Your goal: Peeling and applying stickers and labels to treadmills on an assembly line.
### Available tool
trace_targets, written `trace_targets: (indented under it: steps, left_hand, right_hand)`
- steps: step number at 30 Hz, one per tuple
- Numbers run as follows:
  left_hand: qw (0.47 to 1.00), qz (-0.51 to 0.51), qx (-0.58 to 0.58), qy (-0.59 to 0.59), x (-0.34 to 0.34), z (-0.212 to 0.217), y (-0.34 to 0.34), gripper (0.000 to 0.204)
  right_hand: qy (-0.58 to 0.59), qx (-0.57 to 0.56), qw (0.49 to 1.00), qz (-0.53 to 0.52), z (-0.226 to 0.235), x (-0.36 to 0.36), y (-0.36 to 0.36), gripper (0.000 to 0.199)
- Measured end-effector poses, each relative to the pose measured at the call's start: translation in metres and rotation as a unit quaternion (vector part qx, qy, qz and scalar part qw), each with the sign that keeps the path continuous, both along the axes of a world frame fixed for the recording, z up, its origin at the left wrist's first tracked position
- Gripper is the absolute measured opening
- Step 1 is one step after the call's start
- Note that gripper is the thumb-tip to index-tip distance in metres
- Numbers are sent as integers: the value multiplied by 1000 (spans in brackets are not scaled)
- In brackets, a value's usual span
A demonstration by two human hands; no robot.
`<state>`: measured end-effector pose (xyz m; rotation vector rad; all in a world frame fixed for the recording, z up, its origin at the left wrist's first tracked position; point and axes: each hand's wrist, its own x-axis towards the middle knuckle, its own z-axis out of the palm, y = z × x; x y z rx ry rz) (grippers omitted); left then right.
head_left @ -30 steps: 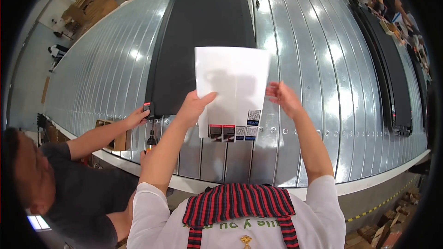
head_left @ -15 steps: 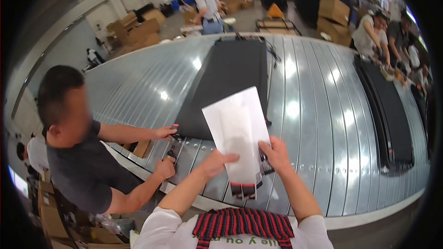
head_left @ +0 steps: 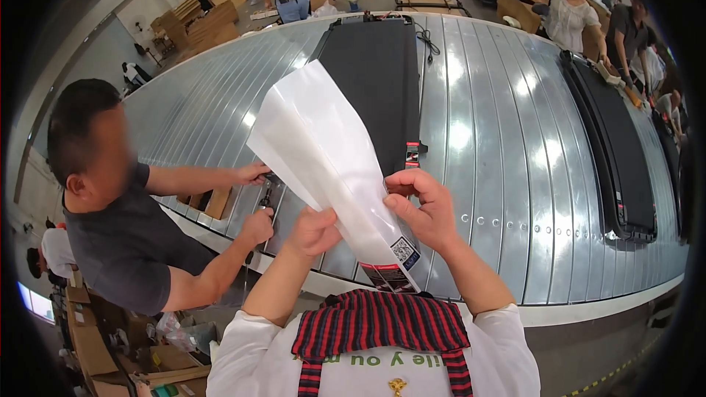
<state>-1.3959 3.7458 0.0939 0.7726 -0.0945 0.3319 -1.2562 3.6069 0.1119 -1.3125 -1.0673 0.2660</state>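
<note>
both of the person's hands are closed on a white sheet (head_left: 323, 162), a glossy page bent into a loose curve and held up over the near edge of the ribbed metal table (head_left: 507, 147). the left hand (head_left: 312, 231) pinches the sheet's lower left edge, fingers curled in and thumb on top, so no part of that hand is spread. the right hand (head_left: 423, 209) grips the sheet's lower right edge, fingers folded over the front of the paper and thumb tucked behind; it too is shut tight on the page. the sheet's bottom corner, with small printed labels in black and red, hangs between the two wrists just above the person's red and black striped straps (head_left: 379, 323). the top of the sheet tilts up and to the left, covering part of a long black panel (head_left: 379, 77) that lies flat on the table behind it. a second black panel (head_left: 614, 154) lies on the table well to the right of the sheet. left of the sheet a co-worker in a dark shirt (head_left: 129, 246) leans at the table's near edge, both of that person's hands closed on a small dark fitting (head_left: 266, 195) at the rim, near the left hand but not touching it.
</note>
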Motion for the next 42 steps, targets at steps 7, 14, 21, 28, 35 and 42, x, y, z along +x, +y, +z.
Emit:
trace_targets:
  steps: [7, 14, 21, 28, 35, 42]
  left_hand:
    - [997, 11, 38, 61, -31, -9, 1, 55]
    - [998, -7, 32, 57, -44, 8, -6, 58]
    - [996, 53, 14, 68, -43, -2, 8, 54]
    - [999, 9, 37, 12, -38, -7, 16, 57]
    - [995, 24, 53, 78, -48, -16, 11, 54]
    - [993, 20, 82, 84, -50, -7, 8, 53]
  right_hand:
    - [96, -30, 991, 91, -19, -17, 7, 20]
    - [56, 50, 994, 82, -22, -32, 17, 19]
    - [-219, 72, 968, -103, -13, -40, 14, 28]
    - [43, 47, 997, 51, -11, -34, 18, 27]
    - [-25, 2, 1000, -14, -27, -43, 22, 19]
    - [152, 34, 988, 15, -31, -53, 26, 14]
